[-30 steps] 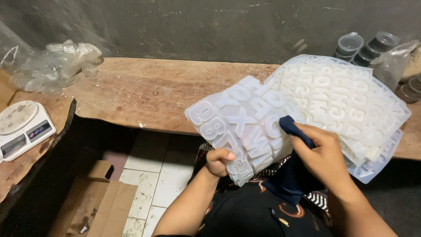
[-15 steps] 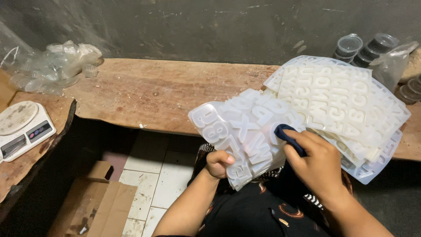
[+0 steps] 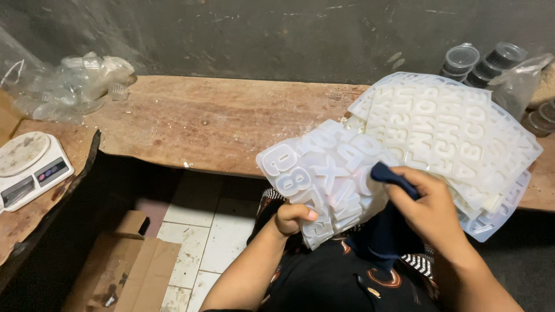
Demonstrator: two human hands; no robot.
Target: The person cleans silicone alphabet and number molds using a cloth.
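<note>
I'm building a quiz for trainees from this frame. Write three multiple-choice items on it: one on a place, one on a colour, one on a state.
1. Where does the kitchen scale stand?
A. At the far left, on the wooden side surface
B. On top of the mould stack
C. On the tiled floor

2. What colour is the cloth in the right hand?
A. White
B. Dark blue
C. Red

3. How is the translucent letter mould being kept?
A. Lying flat on the wooden bench
B. Inside the cardboard box
C. Gripped at its lower edge by the left hand, off the bench

Answers:
1 A, the scale sits at the picture's left edge on wood.
2 B, the fabric against the mould is navy.
3 C, the left fingers pinch its bottom edge while it hangs over the lap.
</note>
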